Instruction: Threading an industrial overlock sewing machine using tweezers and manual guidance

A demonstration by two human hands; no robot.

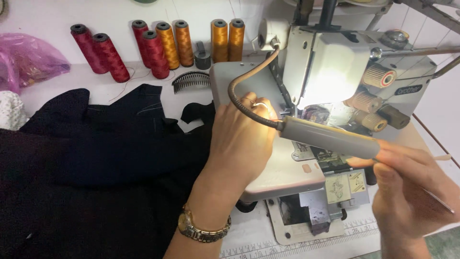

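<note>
1. Left hand [242,139] up at the front of the serger [335,81], back of the hand to the camera, fingers reaching in toward the lit needle area; fingertips hidden behind the hand and the lamp, so grasp or no grasp cannot be told.
2. Ring [260,105] on one finger, gold watch [201,229] on the wrist.
3. Right hand [409,192] low at the right, fingers curled, thumb and forefinger touching the end of the lamp [328,136]; thin pale tool [438,157] poking out past the knuckles, apparently pinched in the same hand.
4. Lamp: grey tube on a flexible brown neck [239,98], lying slantwise across the front of the serger, between the two hands, glow falling on the left-hand fingers.
5. Dark cloth [96,163] heaped over the left half of the table [249,240], edge running under the left wrist toward the machine bed.
6. Tension knobs [373,103] on the serger's right face, brightly lit panel beside them.
7. Back row against the wall: red spools [110,55] to the left, orange spools [201,41] to the right, all upright.
8. Black comb [190,80] lying just in front of the spools, near the machine's left end.
9. Pink bag [28,60] at far left, white lace [10,110] below it.
10. Ruler [297,242] printed along the table's near edge, under the machine.
</note>
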